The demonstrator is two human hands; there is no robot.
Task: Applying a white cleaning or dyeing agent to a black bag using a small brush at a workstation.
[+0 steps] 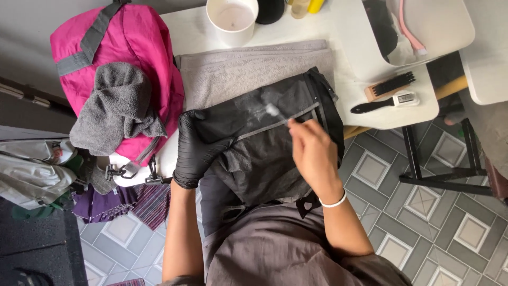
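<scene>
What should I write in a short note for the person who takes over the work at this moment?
Left hand, in a black glove, presses flat on the black bag, which lies on a grey towel on the white table.
Right hand, bare, holds a small brush with its white head on the bag's upper panel.
Done: a pale foamy patch shows near the grey strip.
Left: the rest of the bag looks dark, with no foam.
Nearby: white cup, two more brushes.

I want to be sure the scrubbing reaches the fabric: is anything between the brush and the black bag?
Nothing visible. The right hand holds the small brush against the black bag, while the gloved left hand presses on the bag beside it.
</scene>
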